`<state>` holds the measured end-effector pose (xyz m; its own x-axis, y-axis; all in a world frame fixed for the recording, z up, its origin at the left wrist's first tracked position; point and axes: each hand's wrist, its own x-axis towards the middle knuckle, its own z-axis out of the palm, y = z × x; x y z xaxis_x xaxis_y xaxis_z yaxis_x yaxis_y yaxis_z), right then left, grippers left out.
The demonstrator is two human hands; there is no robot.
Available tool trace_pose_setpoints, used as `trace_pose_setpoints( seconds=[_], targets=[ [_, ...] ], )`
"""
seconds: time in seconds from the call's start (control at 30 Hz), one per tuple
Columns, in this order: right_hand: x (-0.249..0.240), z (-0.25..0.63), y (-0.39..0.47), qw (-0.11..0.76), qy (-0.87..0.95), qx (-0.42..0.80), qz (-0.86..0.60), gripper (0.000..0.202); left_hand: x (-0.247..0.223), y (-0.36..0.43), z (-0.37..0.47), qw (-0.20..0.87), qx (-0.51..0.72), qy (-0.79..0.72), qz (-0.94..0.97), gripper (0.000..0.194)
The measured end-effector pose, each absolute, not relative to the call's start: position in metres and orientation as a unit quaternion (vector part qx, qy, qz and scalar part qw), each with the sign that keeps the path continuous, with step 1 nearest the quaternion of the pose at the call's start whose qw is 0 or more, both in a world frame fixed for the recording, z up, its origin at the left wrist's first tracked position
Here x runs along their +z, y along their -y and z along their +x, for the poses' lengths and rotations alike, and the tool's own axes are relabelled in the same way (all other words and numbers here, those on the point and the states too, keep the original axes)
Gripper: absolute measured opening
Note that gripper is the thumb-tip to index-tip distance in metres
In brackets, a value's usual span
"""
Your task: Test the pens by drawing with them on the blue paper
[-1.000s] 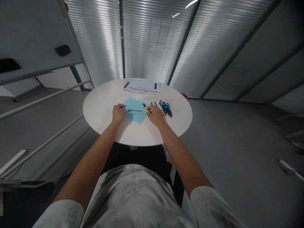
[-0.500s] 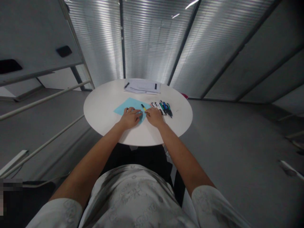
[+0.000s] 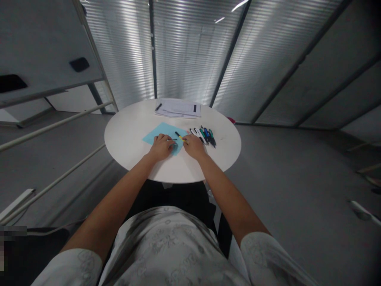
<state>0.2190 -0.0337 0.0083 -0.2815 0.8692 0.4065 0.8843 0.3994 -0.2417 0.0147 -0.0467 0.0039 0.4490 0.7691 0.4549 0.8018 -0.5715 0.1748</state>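
Observation:
A light blue sheet [image 3: 152,135] lies under both hands on the round white table [image 3: 127,123]. My right hand [image 3: 195,147] is closed on a yellow-and-black pen [image 3: 181,136], whose dark end points away to the upper left. Opposite it, my left hand [image 3: 161,147] is bent over the sheet, fingers curled. From those fingers a thin dark rod [image 3: 174,139] sticks out toward the pen; its kind is too small to tell. Just right of my right hand, several pens [image 3: 208,136] lie side by side, with white, green, blue and black parts.
A stack of papers [image 3: 178,108] lies at the table's far edge, with a dark pen [image 3: 158,107] on its left and a black strip on its right. Windows with blinds [image 3: 184,51] stand behind the table. White rails [image 3: 56,126] run along the left.
The pen in my right hand has tipped slightly to the left. My left fingers have curled in more, and the thin dark rod shows more clearly.

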Motion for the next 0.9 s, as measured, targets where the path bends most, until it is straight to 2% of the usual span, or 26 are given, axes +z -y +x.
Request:
trace_pose_setpoints(
  seconds=[0.23,0.53,0.9],
  targets=[
    [0.012,0.217,0.038,0.211,0.796,-0.027,-0.567,0.027,0.009,0.049,0.015,0.012,-0.25,0.452,-0.856,0.019],
    [0.008,0.218,0.032,0.281,0.786,-0.037,-0.55,0.039,0.01,0.047,0.016,-0.003,-0.275,0.499,-0.822,0.024],
    [0.011,0.218,0.038,0.302,0.799,0.01,-0.521,0.029,0.006,0.035,0.006,-0.062,-0.426,0.485,-0.761,0.016]
  ],
)
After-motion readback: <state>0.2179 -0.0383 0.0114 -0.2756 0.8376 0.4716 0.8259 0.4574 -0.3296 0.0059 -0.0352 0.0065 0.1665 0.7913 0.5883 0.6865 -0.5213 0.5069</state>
